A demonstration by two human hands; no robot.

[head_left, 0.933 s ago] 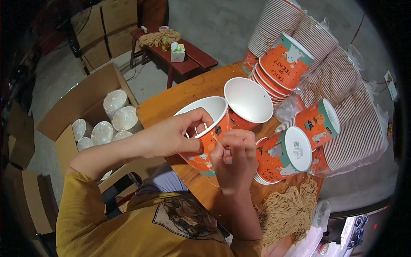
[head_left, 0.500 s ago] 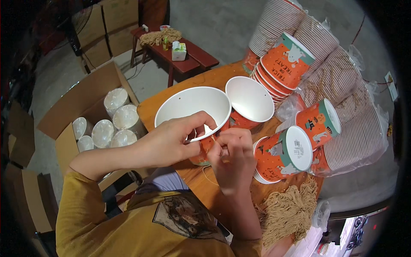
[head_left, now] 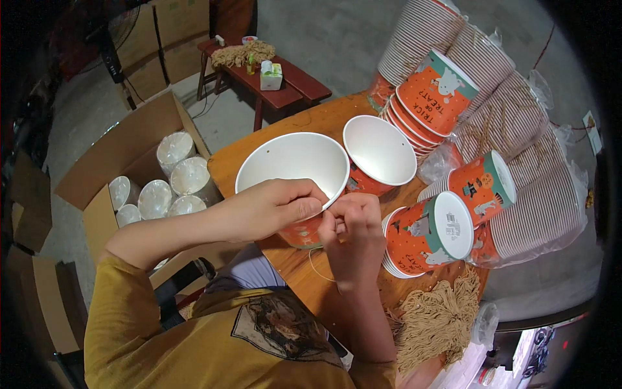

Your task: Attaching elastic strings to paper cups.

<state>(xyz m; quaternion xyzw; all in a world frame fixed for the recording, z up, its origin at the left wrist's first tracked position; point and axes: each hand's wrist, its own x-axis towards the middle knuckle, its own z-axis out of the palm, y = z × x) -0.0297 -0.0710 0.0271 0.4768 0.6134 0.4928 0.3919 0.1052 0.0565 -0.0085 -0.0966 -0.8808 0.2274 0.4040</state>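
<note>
A large paper bucket (head_left: 295, 155), white inside and orange with a green band outside, stands at the table's near edge. My left hand (head_left: 278, 204) is closed over its near right rim, fingers reaching inside and thumb by the edge. A small dark hole shows in the bucket's far wall. Against the outside of that same rim, my right hand (head_left: 353, 227) is pinched closed. A thin tan string (head_left: 315, 264) loops down below it toward the table; its end at the fingertips is hidden. A second open bucket (head_left: 379, 149) tilts beside the first.
Stacked orange buckets (head_left: 431, 227) lie to the right, with more nested stacks in clear plastic (head_left: 538, 201) behind. A bundle of tan strings (head_left: 437, 318) lies at the near right corner. A carton (head_left: 123, 142) of wrapped white stacks stands left, a red bench (head_left: 278, 91) beyond.
My left thumb has risen from the bucket's outer side to its rim, and the left fingers have reached lower inside. My right fingers have drawn closer to the rim.
</note>
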